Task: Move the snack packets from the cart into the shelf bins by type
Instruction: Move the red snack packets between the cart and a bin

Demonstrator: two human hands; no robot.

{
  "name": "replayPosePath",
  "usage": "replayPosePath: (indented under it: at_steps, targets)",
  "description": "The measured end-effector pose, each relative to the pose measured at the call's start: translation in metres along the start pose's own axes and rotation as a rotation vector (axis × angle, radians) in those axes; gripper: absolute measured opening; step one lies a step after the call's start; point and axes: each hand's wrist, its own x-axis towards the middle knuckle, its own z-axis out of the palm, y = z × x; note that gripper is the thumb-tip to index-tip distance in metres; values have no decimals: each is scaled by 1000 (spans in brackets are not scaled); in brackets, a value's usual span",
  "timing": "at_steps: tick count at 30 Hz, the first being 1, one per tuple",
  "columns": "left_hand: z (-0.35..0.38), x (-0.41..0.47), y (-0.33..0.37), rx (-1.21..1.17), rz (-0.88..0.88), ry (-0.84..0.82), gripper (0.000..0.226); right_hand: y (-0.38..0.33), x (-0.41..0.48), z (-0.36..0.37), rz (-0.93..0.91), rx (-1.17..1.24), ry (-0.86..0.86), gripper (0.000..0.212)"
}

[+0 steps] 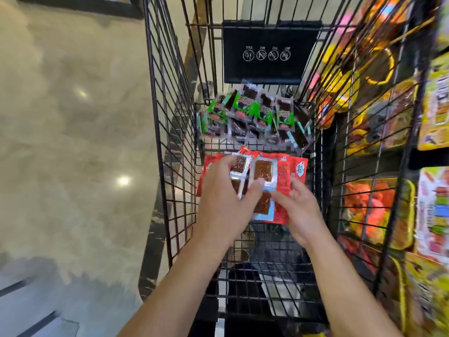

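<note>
Holds a loose fan of red foil snack packets [286, 176] low inside black wire cart [178, 132], left hand [226, 190] curled over top, right hand [300, 210] pinching their near edge. Should square them before lifting, leaving green snack packets [252, 115] behind.

red packets [286, 176] fanned, green packets [245, 113] seemingly heaped

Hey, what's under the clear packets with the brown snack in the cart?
Under the clear packets lie red packets, in the cart. How many red ones are stacked there, and what is below them, is covered.
</note>
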Motion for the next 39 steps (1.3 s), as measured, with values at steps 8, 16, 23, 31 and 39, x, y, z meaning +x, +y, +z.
replayPosePath:
  at_steps: [8,16,23,31,39]
  targets:
    - [69,43,-69,-494,-488,-326,23,28,6,23,-35,-59,-52,38]
    - [81,51,-98,-598,-603,-190,15,47,51,-3,-105,-715,173,40]
    - [78,60,-112,-631,-613,-128,22,50,109,-40,177,-1058,486,67]
    - [83,65,-121,-634,-569,-101,23,63,112,-28,134,-1178,614,78]
    - [84,64,-119,-664,-550,-127,18,68,122,-40,115,-753,499,42]
